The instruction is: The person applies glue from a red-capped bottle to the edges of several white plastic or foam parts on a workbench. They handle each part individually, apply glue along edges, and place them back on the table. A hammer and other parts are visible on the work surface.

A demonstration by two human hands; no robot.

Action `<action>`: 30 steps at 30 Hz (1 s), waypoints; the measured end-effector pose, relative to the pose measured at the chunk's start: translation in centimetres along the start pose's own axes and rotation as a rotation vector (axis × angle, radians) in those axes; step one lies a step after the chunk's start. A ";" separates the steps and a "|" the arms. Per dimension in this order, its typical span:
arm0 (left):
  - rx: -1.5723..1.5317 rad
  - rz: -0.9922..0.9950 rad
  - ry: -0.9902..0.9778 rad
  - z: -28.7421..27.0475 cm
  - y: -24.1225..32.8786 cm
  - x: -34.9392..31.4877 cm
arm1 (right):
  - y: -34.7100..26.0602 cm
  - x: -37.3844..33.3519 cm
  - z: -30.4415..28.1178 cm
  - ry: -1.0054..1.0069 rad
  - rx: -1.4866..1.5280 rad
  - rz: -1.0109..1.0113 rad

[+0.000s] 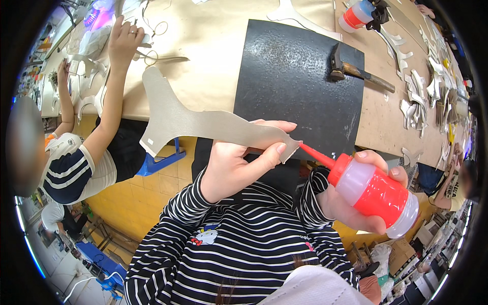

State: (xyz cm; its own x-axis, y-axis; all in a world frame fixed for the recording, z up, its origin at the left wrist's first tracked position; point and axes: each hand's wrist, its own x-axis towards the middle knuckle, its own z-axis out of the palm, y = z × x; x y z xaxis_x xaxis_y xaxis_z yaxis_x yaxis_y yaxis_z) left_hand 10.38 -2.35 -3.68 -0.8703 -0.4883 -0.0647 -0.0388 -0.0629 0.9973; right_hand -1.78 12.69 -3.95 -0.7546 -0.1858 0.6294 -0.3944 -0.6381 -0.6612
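Note:
My left hand (239, 165) pinches the narrow right end of a flat beige shoe-upper piece (195, 121), thumb in front and fingers behind. The piece spreads out to the left into a forked, wider end. In my right hand (356, 203) is a squeeze bottle (378, 195) with a red cap and a red band, tilted so its long red nozzle (317, 156) points up and left. The nozzle's tip meets or nearly meets the edge of the piece beside my left thumb. Whether any glue shows there is too small to tell.
A black mat (300, 81) lies on the paper-covered table, with a hammer (356, 70) on its right part. Another squeeze bottle (356, 16) stands beyond it. Cut pieces (417, 99) are piled at the right. At the left, a co-worker's arm (116, 76) reaches over the table.

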 end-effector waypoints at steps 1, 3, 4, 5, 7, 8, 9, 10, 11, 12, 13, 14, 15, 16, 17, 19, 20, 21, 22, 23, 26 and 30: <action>0.003 -0.005 -0.002 0.0 0.0 0.0 | 0.1 -0.1 0.1 0.016 0.004 -0.023; 0.000 0.002 0.009 0.1 0.0 0.0 | 0.4 -0.3 0.2 0.044 0.012 -0.050; -0.004 0.004 0.013 0.0 -0.3 0.4 | 0.6 -0.2 0.2 0.050 0.005 -0.057; 0.005 0.021 0.011 0.0 -0.3 0.4 | 0.8 -0.2 0.1 0.056 -0.002 -0.064; 0.005 0.028 0.005 0.0 -0.4 0.5 | 0.9 -0.1 0.1 0.069 -0.019 -0.063; 0.011 0.032 0.006 0.0 -0.4 0.5 | 1.0 -0.1 0.0 0.042 -0.054 -0.066; 0.015 0.034 0.005 0.0 -0.4 0.6 | 1.0 -0.1 0.0 0.024 -0.056 -0.076; 0.016 0.033 0.004 0.0 -0.4 0.6 | 1.1 -0.1 0.0 0.004 -0.053 -0.096; 0.013 0.031 0.009 0.0 -0.4 0.6 | 1.1 -0.1 0.1 0.022 -0.059 -0.102; 0.008 0.025 0.013 0.0 -0.4 0.6 | 1.2 -0.1 0.1 0.038 -0.062 -0.117; -0.001 0.015 0.015 0.1 -0.4 0.5 | 1.1 -0.1 0.1 0.050 -0.076 -0.131; 0.004 0.017 0.016 0.0 -0.4 0.5 | 1.1 -0.2 0.2 0.057 -0.072 -0.115; 0.005 0.016 0.014 0.0 -0.4 0.5 | 1.0 -0.1 0.2 0.060 -0.079 -0.099; 0.002 0.013 0.012 0.0 -0.3 0.5 | 1.0 -0.1 0.2 0.073 -0.065 -0.081; 0.008 0.012 0.011 0.0 -0.3 0.5 | 0.9 -0.1 0.2 0.055 -0.080 -0.064; 0.005 0.001 0.010 0.0 -0.3 0.5 | 0.9 -0.1 0.2 0.040 -0.062 -0.052; 0.009 0.007 0.012 0.0 -0.3 0.5 | 0.9 -0.1 0.2 0.032 -0.049 -0.059; 0.008 0.011 0.014 0.0 -0.3 0.5 | 1.1 0.0 0.3 0.024 -0.030 -0.090; 0.003 0.011 0.015 0.0 -0.2 0.5 | 1.1 -0.1 0.3 0.018 -0.029 -0.114; 0.006 0.006 0.015 0.0 -0.2 0.5 | 1.2 -0.1 0.3 0.041 -0.027 -0.119; 0.007 -0.003 0.011 0.0 -0.3 0.5 | 1.2 -0.3 0.3 0.082 -0.065 -0.084; 0.021 0.010 0.008 0.0 -0.4 0.5 | 1.1 -0.2 0.0 0.005 -0.050 -0.071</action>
State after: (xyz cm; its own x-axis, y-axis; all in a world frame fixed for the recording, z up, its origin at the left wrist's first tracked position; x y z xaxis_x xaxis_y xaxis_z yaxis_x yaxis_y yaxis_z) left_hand 9.97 -2.60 -4.16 -0.8669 -0.4956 -0.0545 -0.0404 -0.0393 0.9984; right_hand -2.04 12.03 -4.83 -0.7265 -0.1377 0.6732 -0.4725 -0.6112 -0.6349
